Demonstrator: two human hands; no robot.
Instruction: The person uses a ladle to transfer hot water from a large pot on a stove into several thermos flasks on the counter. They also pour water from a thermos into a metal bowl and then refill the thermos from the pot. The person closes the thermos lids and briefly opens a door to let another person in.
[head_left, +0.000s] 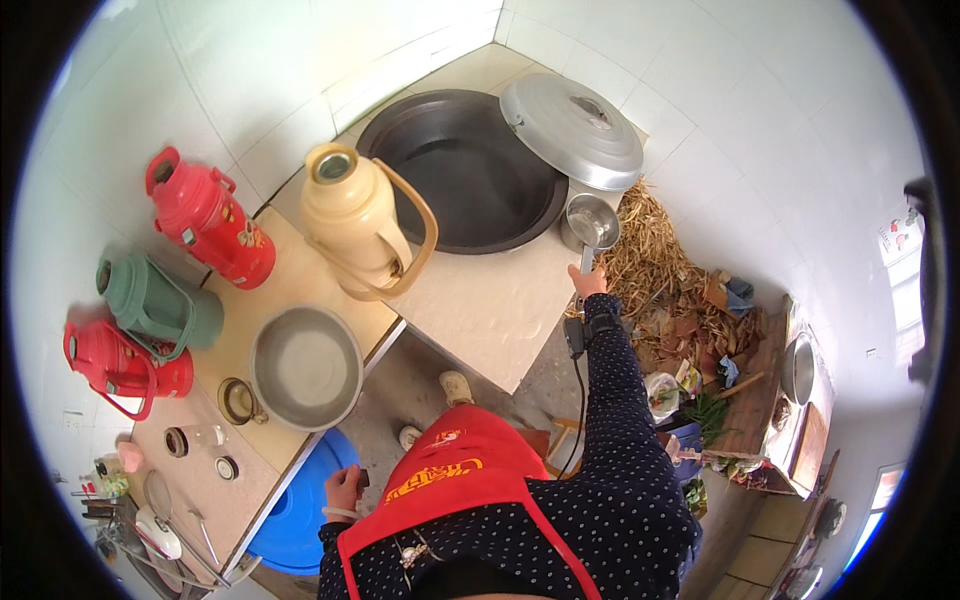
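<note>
My right hand (588, 281) grips the handle of a metal water ladle (592, 221), held beside the near right rim of a large dark wok (469, 180) set in a tiled stove. A round aluminium lid (574, 131) overlaps the wok's right rim. Low by the counter edge, my left hand (343, 487) is closed around a small dark object that I cannot identify. A cream thermos flask (349, 210), its mouth uncovered, stands left of the wok. Nearer me on the counter is a grey metal basin (307, 367), with a brown glass jar or cup (238, 400) beside it.
Red (217, 225) and green (161, 304) thermos flasks line the left wall. Below the counter edge is a blue round lid or tub (307, 510). Straw (641, 255) lies heaped right of the stove, near a brick ledge (754, 412). A black cable hangs from my right wrist.
</note>
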